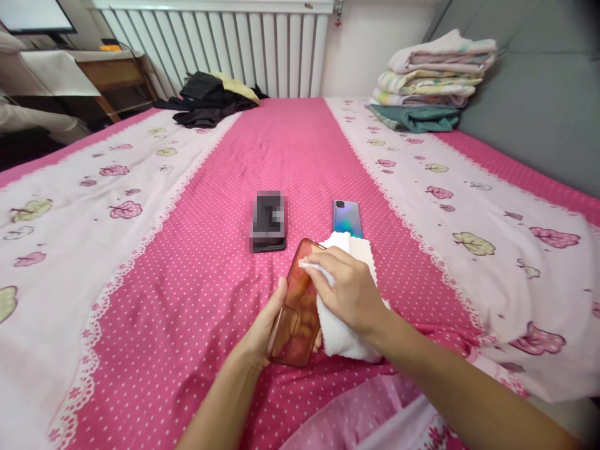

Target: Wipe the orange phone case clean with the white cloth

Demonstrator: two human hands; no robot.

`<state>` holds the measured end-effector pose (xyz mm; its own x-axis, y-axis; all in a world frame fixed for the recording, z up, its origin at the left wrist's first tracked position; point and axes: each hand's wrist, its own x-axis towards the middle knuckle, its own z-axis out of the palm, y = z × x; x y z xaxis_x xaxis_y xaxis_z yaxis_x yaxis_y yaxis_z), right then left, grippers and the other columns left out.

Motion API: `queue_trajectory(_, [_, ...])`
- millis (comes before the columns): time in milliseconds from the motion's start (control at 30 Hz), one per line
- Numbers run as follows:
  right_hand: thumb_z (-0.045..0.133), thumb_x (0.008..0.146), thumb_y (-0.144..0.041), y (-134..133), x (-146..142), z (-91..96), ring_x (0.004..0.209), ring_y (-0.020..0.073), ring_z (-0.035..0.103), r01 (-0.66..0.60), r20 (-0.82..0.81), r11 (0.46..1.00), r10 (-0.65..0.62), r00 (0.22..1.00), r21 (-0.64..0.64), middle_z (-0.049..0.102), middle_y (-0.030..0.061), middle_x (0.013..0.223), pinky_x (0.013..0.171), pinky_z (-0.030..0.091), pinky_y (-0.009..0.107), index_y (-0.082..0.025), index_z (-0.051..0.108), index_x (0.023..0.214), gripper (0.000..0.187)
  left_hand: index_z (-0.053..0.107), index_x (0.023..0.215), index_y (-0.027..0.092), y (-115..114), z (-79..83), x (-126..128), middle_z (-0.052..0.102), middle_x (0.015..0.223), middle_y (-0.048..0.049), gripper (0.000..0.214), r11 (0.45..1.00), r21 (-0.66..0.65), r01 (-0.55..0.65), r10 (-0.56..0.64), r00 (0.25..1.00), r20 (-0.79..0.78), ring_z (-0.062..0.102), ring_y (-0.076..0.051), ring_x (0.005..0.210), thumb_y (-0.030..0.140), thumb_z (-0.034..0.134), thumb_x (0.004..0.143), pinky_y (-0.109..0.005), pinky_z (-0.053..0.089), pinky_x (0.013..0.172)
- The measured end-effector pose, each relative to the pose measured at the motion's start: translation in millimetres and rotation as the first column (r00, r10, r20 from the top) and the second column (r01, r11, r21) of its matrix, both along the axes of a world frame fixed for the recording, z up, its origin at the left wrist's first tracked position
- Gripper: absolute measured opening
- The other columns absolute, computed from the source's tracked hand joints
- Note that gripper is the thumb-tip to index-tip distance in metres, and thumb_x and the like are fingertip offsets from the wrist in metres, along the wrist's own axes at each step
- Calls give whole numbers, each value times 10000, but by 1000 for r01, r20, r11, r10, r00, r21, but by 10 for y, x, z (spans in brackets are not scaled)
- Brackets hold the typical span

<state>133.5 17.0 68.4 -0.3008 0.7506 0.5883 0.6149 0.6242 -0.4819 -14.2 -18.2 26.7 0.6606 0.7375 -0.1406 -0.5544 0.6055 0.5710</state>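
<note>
Left hand [262, 331] grips translucent reddish-brown phone case [304, 300], thumb at left edge, fingers underneath. Right hand [350, 284] pinches small folded white wipe [321, 270] over its far half (contact hard to confirm). Case is just left of white scalloped-edge cloth [344, 337], above pink polka-dot bedsheet [225, 206]. Best guess: light even strokes, case braced, corners included. Long axis runs forward, leaning right; squarish camera-surround end nearest the person.

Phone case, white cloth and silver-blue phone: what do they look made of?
Phone case: glossy amber plastic, perhaps flexible; the left hand shows through it.
White cloth: matte textile, possibly terry or microfibre; its surface looks fuzzy.
Silver-blue phone: shiny back, glass or plastic, can't tell which; it has an iridescent sheen.
</note>
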Motion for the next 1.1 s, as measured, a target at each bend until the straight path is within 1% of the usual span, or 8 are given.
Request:
queue_trajectory(167, [491,868,-125,-26,-28,-25,807,178,632,-149,-7,989,149,989,1,670,69,840,748,526,304,-166,651,882,166,565,1151,205,-16,75,8,655,829,-66,568,997,-62,-42,48,995,83,633,-190,626,614,275,884,-292,455,575])
queue_trajectory(267, [483,885,-142,-111,-86,-59,750,154,621,-284,34,958,285,958,-30,659,60,820,695,521,269,-162,646,906,165,642,897,134,-8,127,-20,656,789,-63,516,980,-179,-88,111,986,126,635,-162,689,544,329,909,-263,469,664])
queue_trajectory(333, [479,898,-167,-158,-121,-75,743,146,621,-317,55,948,319,946,-39,659,61,827,677,518,254,-162,646,922,169,648,838,109,0,146,-32,662,775,-68,500,965,-231,-125,159,978,138,639,-158,752,508,357,917,-243,462,726])
queue_trajectory(433, [496,884,-160,-141,-113,-57,756,145,630,-230,40,972,232,972,-36,669,50,826,694,513,251,-177,652,908,160,650,922,113,3,123,-22,669,787,-69,514,974,-202,-102,134,979,152,640,-169,751,526,344,913,-261,462,725])
queue_trajectory(600, [575,789,-123,71,43,26,733,181,640,128,-29,989,-127,992,69,691,50,784,691,501,292,-177,659,813,103,567,1182,124,-5,-57,24,656,701,-81,757,993,-17,113,-113,993,15,604,-181,549,717,267,819,-276,438,535])
queue_trajectory(733, [568,769,-125,113,74,21,730,191,643,213,-35,976,-211,977,55,697,47,774,689,495,304,-194,658,779,114,512,1258,96,3,-157,35,644,641,-94,883,984,18,176,-175,983,-49,586,-186,526,765,176,788,-281,427,519])
queue_trajectory(933, [552,802,-139,31,-6,-3,702,163,623,23,-72,999,-26,997,-46,670,41,747,674,486,274,-183,681,791,137,451,1313,192,-7,-113,34,683,834,-102,734,994,-17,107,-107,994,19,615,-173,532,705,240,831,-273,438,519])
queue_trajectory(1100, [552,816,-153,-19,-23,1,698,148,600,-199,-34,977,197,980,-75,653,27,750,692,485,281,-199,688,823,144,625,1019,120,-14,-3,11,669,736,-98,668,994,-102,47,-43,998,40,632,-182,564,649,246,869,-283,472,556])
